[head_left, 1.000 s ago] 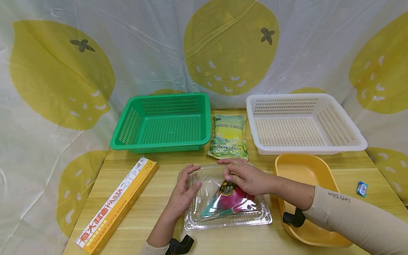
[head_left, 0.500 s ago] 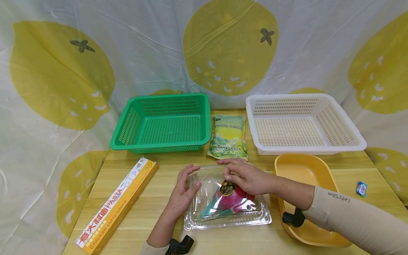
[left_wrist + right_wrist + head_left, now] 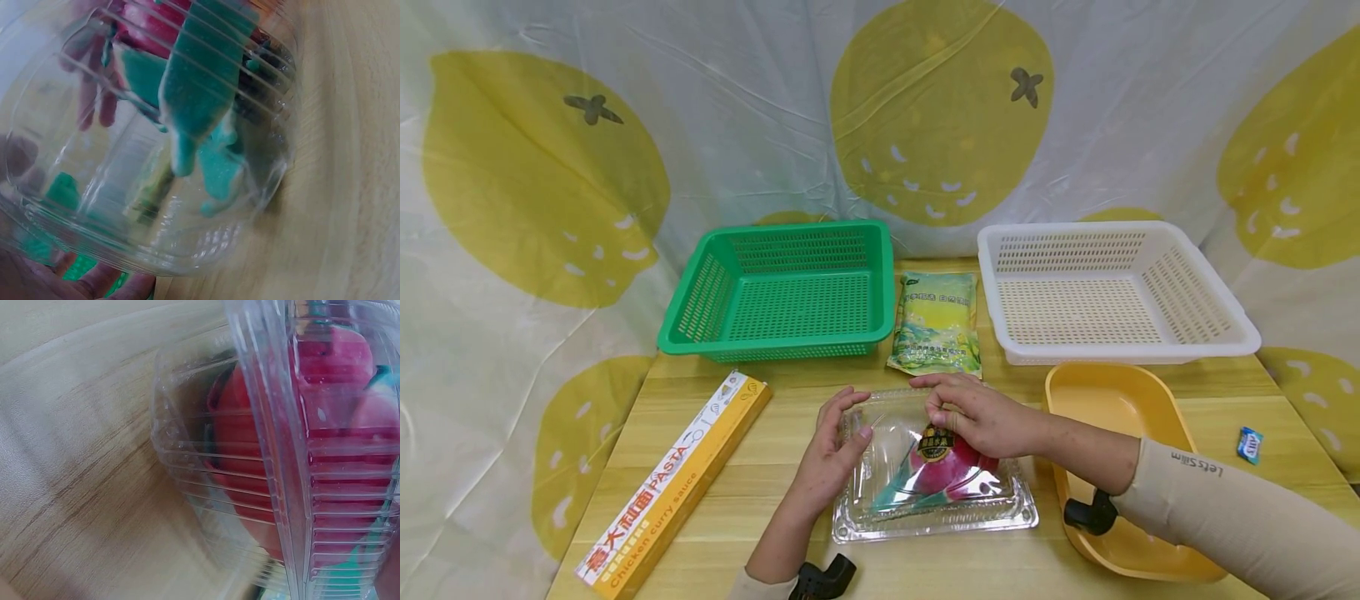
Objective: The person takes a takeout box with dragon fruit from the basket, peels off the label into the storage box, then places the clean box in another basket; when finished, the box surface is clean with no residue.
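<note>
A clear plastic fruit box (image 3: 880,523) with a hinged-looking ribbed lid lies at the table's near middle. Through its wall shows a red-pink, dragon-fruit-like thing (image 3: 244,456) with teal leaf-shaped tips (image 3: 200,75). A round black-and-gold label (image 3: 936,443) is on the lid. My left hand (image 3: 833,450) grips the box's left side, thumb over the lid and fingers at the far-left edge. From the right, my right hand (image 3: 981,417) holds the far part of the lid, one finger along the back rim and the thumb by the label. Its fingertips are partly hidden.
Behind stand a green basket (image 3: 775,344) and a white basket (image 3: 1120,350), with a yellow-green packet (image 3: 936,321) between them. A long pasta box (image 3: 673,487) lies left. Under my right forearm is a yellow tub (image 3: 1120,400); a small blue packet (image 3: 1250,445) lies beyond it.
</note>
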A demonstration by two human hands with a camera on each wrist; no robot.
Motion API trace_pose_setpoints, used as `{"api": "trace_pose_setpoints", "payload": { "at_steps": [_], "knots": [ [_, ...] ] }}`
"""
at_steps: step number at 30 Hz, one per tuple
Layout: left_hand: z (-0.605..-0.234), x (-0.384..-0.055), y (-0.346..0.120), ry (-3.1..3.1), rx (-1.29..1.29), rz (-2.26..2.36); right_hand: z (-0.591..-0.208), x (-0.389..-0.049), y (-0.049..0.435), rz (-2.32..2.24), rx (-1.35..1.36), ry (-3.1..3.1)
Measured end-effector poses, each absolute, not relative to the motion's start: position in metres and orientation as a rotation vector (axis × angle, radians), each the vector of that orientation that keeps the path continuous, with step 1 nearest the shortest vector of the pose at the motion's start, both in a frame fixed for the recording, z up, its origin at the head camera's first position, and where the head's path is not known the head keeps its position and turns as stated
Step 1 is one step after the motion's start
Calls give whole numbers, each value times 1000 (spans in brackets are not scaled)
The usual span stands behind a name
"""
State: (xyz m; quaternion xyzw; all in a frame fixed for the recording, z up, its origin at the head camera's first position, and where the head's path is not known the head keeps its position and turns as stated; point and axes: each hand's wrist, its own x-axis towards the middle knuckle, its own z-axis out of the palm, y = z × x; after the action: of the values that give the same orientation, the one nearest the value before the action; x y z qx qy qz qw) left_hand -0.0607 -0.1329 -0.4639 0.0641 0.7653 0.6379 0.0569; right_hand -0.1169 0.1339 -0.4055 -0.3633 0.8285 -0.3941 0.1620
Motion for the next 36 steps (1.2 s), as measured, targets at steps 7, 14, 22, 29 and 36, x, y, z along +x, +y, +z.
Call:
{"api": "trace_pose_setpoints", "payload": {
  "at_steps": [7,14,22,29,36],
  "knots": [
    [-463,-60,-133,2310,189,1948,-403,-116,134,-1149,-1040,2352],
    [-466,-59,-134,2329,187,1954,-400,-120,132,-1249,-936,2312],
    [-466,-58,-135,2354,207,1945,-395,-120,131,-1322,-886,2372],
    [-465,-58,-136,2367,230,1924,-378,-114,139,-1295,-739,2454],
    [-465,-58,-136,2352,217,1924,-366,-110,174,-1286,-697,2584]
  ]
}}
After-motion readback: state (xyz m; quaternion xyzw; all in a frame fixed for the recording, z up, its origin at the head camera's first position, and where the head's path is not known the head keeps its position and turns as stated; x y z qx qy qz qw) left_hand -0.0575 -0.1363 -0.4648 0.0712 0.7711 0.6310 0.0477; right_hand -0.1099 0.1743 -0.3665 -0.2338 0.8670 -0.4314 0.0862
